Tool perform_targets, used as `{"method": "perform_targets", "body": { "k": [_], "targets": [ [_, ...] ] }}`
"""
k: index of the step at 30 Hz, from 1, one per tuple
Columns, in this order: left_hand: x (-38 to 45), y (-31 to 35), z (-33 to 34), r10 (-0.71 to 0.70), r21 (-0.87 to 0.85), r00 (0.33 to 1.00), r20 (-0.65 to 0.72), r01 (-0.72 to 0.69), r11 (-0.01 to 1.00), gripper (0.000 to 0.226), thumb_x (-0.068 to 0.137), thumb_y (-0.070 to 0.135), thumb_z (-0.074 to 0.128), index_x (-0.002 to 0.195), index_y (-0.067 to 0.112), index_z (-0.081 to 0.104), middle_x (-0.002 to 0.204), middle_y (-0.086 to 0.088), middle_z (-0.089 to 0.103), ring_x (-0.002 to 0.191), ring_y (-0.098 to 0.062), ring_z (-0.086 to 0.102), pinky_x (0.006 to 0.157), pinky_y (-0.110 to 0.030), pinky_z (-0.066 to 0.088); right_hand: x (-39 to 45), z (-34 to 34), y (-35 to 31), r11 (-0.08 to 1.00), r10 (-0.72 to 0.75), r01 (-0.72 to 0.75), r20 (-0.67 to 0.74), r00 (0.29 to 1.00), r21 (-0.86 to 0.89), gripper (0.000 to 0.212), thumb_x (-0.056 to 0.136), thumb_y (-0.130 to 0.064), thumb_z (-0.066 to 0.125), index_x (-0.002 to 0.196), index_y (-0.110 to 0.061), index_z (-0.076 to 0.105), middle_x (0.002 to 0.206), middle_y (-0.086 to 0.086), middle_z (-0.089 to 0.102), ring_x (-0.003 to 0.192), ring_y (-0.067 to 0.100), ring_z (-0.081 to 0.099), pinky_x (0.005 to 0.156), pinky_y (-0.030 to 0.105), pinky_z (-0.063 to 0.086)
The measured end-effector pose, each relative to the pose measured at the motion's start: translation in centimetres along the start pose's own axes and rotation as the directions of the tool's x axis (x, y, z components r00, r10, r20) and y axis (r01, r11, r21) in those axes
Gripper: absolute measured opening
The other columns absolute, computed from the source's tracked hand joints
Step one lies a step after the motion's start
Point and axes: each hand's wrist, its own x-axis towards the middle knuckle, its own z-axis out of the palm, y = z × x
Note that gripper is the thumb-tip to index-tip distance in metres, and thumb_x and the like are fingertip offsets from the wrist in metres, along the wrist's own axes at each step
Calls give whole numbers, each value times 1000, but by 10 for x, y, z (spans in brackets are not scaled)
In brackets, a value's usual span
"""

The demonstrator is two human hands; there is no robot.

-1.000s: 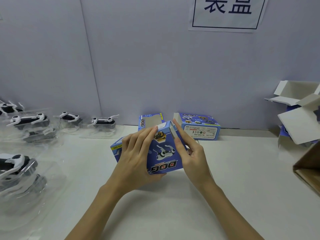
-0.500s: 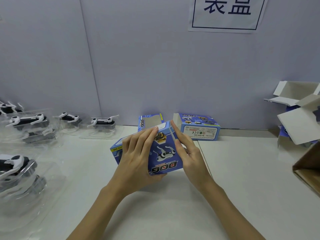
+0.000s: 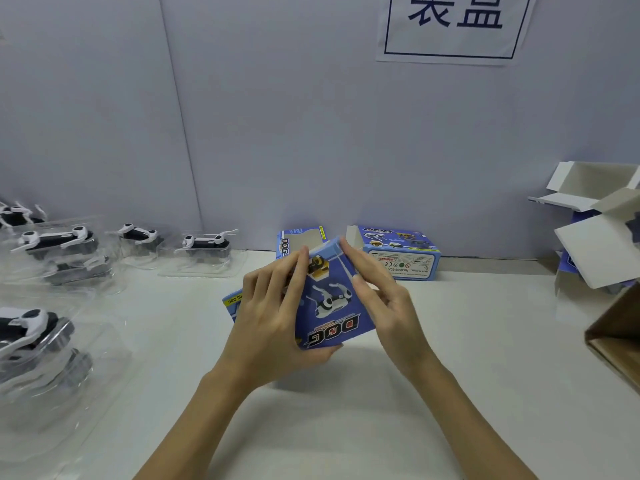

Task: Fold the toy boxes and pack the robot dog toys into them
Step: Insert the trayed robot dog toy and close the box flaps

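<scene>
Head view, centre of frame: a blue box printed "DOG" is held just above the table, tilted, its printed face toward the camera. The left hand grips the box from the left, fingers spread over the face and thumb under the lower edge. The right hand lies along the right end with fingers nearly straight, pressing the end panel inward; it is not curled round anything. The step appears to be closing an end flap. To do it well, the left hand should keep the walls square while the right fingers press evenly along the flap's fold, so the tuck slides inside the wall rather than buckling. Whether the flap is fully seated cannot be told; that end is hidden behind the fingers.

Just behind, upper centre, stand two more boxes, the right one with a flap raised. At the left edge, robot dogs sit in clear trays, well apart from the held box. At the right edge lie opened boxes and a brown carton.
</scene>
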Motion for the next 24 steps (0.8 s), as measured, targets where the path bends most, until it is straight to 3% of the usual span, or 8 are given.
{"method": "perform_targets", "body": {
  "k": [3,10,13,16,20,24],
  "targets": [
    [3,10,-4,-43,9,999,-27,44,999,122,74,82,69,155,-3,38,150,-17,50,130,-33,53,108,-44,39,1,-2,-4,999,-36,40,-101,994,36,40,98,-27,62,137,-33,67,148,-5,58,132,22,61,82,39,65],
    [2,15,-4,-78,55,997,-13,78,995,122,72,83,69,154,-3,40,147,-19,52,128,-34,54,107,-47,42,0,2,-6,999,-9,12,-82,997,43,38,98,-35,55,134,-42,66,143,-1,63,124,23,67,71,26,63],
    [1,12,-3,-90,41,996,-6,90,995,121,73,84,67,154,-2,39,148,-17,51,130,-32,52,110,-42,38,0,-2,-5,999,4,-3,-31,1000,47,42,103,-36,53,144,-32,59,146,-1,61,129,25,64,80,37,65],
    [2,6,-5,-116,-3,993,-4,116,993,121,73,83,68,156,0,38,148,-14,50,129,-29,52,109,-40,38,-1,-3,-4,993,11,-12,4,1000,119,43,99,-38,56,142,-36,61,151,-4,56,139,23,54,91,44,62],
    [3,4,-6,-158,-50,987,-14,157,986,120,74,83,66,156,0,38,146,-12,51,129,-27,52,109,-36,37,-1,3,1,995,-56,63,-92,994,74,37,100,-30,59,136,-34,66,144,-6,61,140,20,54,78,31,64],
    [4,8,-4,-157,-45,987,-27,155,987,119,75,84,64,156,0,39,147,-13,50,129,-28,50,109,-37,37,-1,2,4,997,-41,48,-117,992,56,38,100,-27,55,137,-31,64,137,-8,66,135,20,58,74,29,64]
  ]
}}
